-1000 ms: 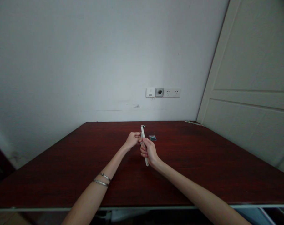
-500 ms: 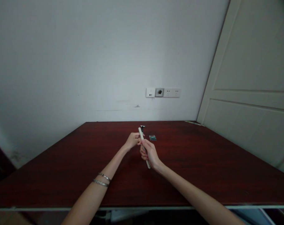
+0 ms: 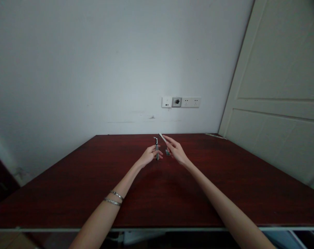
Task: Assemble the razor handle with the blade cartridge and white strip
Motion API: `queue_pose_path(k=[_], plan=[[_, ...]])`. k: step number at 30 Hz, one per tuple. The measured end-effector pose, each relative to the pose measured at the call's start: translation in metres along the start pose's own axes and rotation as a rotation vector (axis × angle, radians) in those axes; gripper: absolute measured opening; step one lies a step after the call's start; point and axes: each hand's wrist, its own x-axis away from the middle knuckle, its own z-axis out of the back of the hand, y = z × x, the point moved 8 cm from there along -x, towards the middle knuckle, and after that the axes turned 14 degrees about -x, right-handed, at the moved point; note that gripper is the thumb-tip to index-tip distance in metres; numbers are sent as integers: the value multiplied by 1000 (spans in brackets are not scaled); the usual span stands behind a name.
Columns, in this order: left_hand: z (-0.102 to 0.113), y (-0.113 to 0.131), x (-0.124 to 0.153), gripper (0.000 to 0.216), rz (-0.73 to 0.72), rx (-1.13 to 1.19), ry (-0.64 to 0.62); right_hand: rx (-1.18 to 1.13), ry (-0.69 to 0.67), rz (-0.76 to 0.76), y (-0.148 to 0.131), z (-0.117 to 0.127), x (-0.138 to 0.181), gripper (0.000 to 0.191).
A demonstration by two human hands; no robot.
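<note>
My left hand [image 3: 148,155] is closed around a black and silver razor [image 3: 157,152], held upright with its small head at the top. My right hand [image 3: 175,151] pinches a slim white stick [image 3: 162,137] that slants up and to the left; its kind is not clear. A gap separates the two held things. Partly hidden behind my right fingers, a small flat packet with dark green print [image 3: 167,152] lies on the table.
The dark red wooden table [image 3: 94,180] reaches back to a pale wall [image 3: 94,69] with a row of sockets [image 3: 181,102]. A light panelled door [image 3: 276,86] stands at the right. Below the table's front edge, several items show dimly.
My right hand has moved away from the left, up and to the right, with the white stick. The razor in my left hand now shows more fully.
</note>
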Motion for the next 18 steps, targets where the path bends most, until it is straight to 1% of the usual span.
queue_pose_path(k=[3, 6, 7, 8, 11, 12, 16, 18], plan=[[-1, 1, -1, 31, -27, -1, -19, 43, -47, 12, 3, -6, 1, 48], [0, 3, -2, 28, -76, -40, -17, 111, -142, 13, 3, -17, 5, 45], [1, 4, -2, 27, -87, -57, -13, 140, -152, 32, 1, -18, 6, 44], [1, 4, -3, 27, -92, -69, -8, 173, -140, 65, -1, -18, 7, 43], [2, 1, -3, 29, -82, -73, -7, 284, -39, 196, -12, -12, 8, 41], [2, 1, -3, 28, -83, -72, -13, 321, -33, 220, -14, -12, 9, 40], [-1, 3, -3, 20, -117, -109, -31, 398, -148, 226, -15, -23, 12, 37], [-1, 3, -3, 19, -122, -136, -27, 377, -114, 262, -20, -22, 13, 37]])
